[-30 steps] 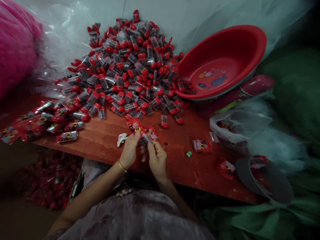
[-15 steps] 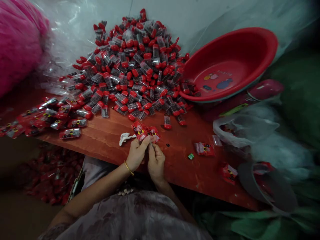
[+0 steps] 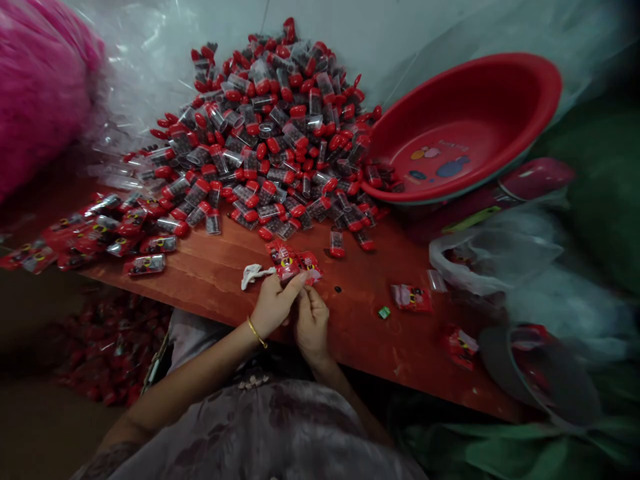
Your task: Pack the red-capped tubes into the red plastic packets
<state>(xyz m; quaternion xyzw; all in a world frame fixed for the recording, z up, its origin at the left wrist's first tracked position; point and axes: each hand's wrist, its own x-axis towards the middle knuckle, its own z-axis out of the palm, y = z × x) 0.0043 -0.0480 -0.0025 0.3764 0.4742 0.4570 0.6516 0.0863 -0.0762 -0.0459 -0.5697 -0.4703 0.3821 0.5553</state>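
My left hand (image 3: 274,303) and my right hand (image 3: 313,320) meet near the front edge of the wooden table (image 3: 210,277). Both have their fingers closed in a pinch; what lies between them is too small and hidden to make out. Just beyond the fingertips are red printed packets (image 3: 286,262), partly covered by my left hand. A white crumpled cloth or strip (image 3: 253,275) lies to the left of them. Further back rises a big heap of clear tubes with red caps (image 3: 270,150).
Filled red packets (image 3: 95,233) lie at the left. A tilted red basin (image 3: 480,120) stands back right, with a clear plastic bag (image 3: 490,257) below it. A grey container (image 3: 545,373), loose packet (image 3: 411,297) and small green item (image 3: 384,312) are at the right. Pink bundle (image 3: 40,93) back left.
The view has shifted slightly, so the scene sits a little further right. My hands stay together, with the fingers of my left hand moved slightly over the right fingertips.
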